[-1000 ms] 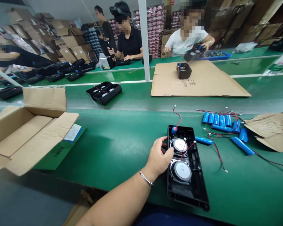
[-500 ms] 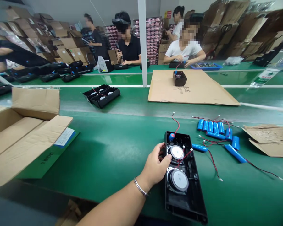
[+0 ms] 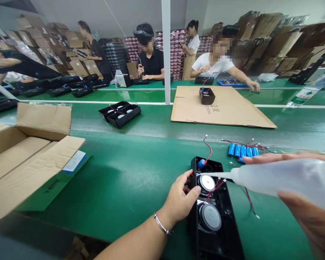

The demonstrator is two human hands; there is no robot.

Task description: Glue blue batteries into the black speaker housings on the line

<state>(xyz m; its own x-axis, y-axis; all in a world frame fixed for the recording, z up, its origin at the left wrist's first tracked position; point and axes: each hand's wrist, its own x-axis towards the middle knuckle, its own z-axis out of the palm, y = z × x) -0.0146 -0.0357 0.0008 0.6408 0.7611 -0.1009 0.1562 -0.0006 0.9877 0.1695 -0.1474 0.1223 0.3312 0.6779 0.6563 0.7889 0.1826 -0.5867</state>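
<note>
A black speaker housing with two round speaker drivers lies on the green table in front of me. A blue cell with a red wire sits at its far end. My left hand grips the housing's left edge, fingers curled. My right hand is wrapped round a white squeeze bottle held sideways. Its long nozzle tip points at the far driver, close to or touching it.
Several blue cells with red-black wires lie right of the housing. An open cardboard box stands at the left. Beyond are another black housing, a cardboard sheet, a white post, and several people working.
My right hand has come in from the right with the white bottle, its nozzle now over the far driver. The view has dipped slightly. My left hand stays on the housing.
</note>
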